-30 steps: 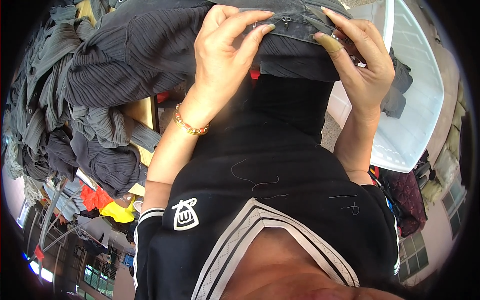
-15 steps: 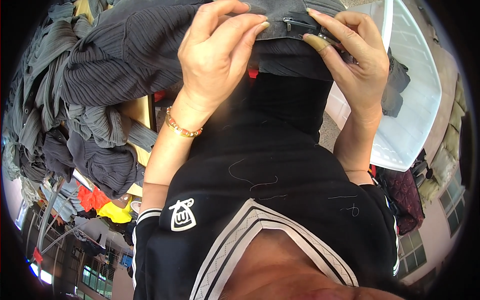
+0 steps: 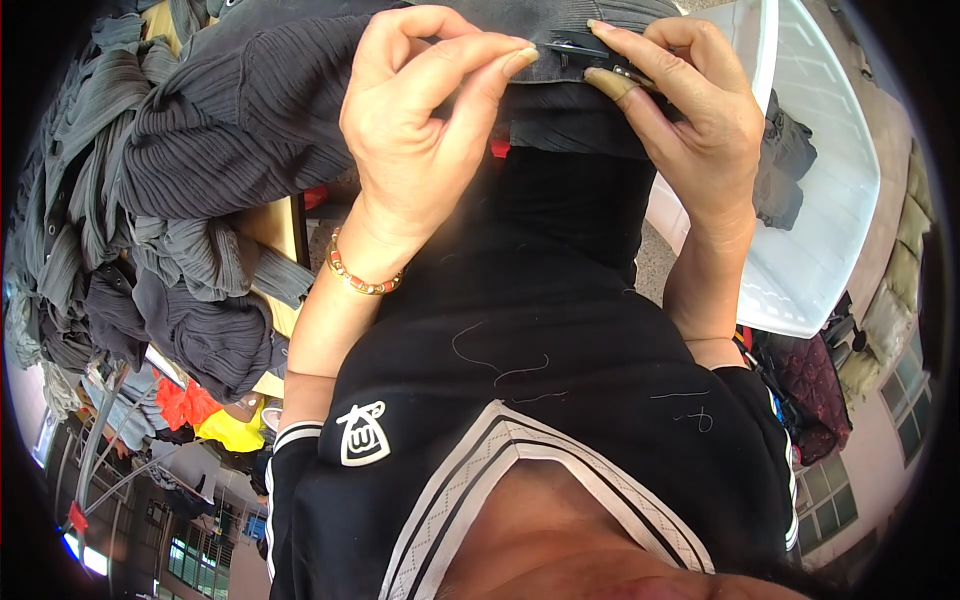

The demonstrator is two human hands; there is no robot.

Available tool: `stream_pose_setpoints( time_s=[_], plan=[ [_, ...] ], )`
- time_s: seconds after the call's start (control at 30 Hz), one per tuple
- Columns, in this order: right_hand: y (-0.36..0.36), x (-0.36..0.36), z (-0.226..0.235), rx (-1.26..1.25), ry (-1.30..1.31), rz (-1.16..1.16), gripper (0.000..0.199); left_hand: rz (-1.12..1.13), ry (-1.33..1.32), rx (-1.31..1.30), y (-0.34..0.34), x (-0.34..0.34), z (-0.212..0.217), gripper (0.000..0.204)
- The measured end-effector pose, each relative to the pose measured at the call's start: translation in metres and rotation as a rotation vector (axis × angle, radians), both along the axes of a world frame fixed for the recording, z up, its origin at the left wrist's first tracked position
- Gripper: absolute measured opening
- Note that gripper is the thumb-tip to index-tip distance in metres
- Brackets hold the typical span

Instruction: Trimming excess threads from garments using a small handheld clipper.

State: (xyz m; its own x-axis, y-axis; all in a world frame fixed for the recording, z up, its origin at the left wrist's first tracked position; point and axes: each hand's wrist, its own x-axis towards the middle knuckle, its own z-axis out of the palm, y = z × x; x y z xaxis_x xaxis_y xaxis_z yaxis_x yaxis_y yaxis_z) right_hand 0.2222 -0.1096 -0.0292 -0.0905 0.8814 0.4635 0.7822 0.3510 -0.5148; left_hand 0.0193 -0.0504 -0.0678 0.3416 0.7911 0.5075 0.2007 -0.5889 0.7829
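Heaped grey clothes point(image 3: 205, 120) filled the upper left while, top centre, the left hand point(image 3: 415, 130), fingertips pinched, held nothing discernible and the right hand point(image 3: 690, 125) gripped snips point(image 3: 575, 48) over a dark garment point(image 3: 540, 71), seemingly mid-work, any finished cut unseen.

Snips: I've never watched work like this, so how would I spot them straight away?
Find the big whitish tub at the right, then look left to the right hand. Between its tan-covered thumb and forefinger sit the small snips, pointing toward the left hand; their slim, straight shape sets them apart from the dark ribbed cloth.
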Motion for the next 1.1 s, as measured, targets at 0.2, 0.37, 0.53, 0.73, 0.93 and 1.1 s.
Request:
stream_pose_setpoints(
  time_s=[0.2,0.37,0.53,0.73,0.93,1.1],
  plan=[
    [-0.001,0.002,0.004,-0.003,-0.040,-0.016,0.043,0.031,-0.014,-0.059,0.001,-0.001,-0.002,0.015],
    [-0.001,-0.002,0.004,-0.022,-0.025,-0.025,0.041,0.020,-0.022,-0.014,0.001,0.000,-0.003,0.015],
    [0.001,-0.002,0.002,-0.003,-0.038,-0.013,0.040,0.000,-0.048,-0.044,-0.002,0.003,0.001,0.012],
    [0.002,-0.019,0.026,-0.160,0.050,-0.139,0.029,-0.028,-0.101,-0.094,-0.006,0.004,0.003,0.013],
    [-0.004,-0.008,0.025,-0.101,0.212,-0.237,0.033,-0.031,0.098,0.107,0.005,0.004,-0.003,0.015],
    [-0.012,0.005,0.023,-0.061,0.261,-0.314,0.036,-0.080,0.101,0.066,0.007,0.026,-0.003,0.028]
  ],
)
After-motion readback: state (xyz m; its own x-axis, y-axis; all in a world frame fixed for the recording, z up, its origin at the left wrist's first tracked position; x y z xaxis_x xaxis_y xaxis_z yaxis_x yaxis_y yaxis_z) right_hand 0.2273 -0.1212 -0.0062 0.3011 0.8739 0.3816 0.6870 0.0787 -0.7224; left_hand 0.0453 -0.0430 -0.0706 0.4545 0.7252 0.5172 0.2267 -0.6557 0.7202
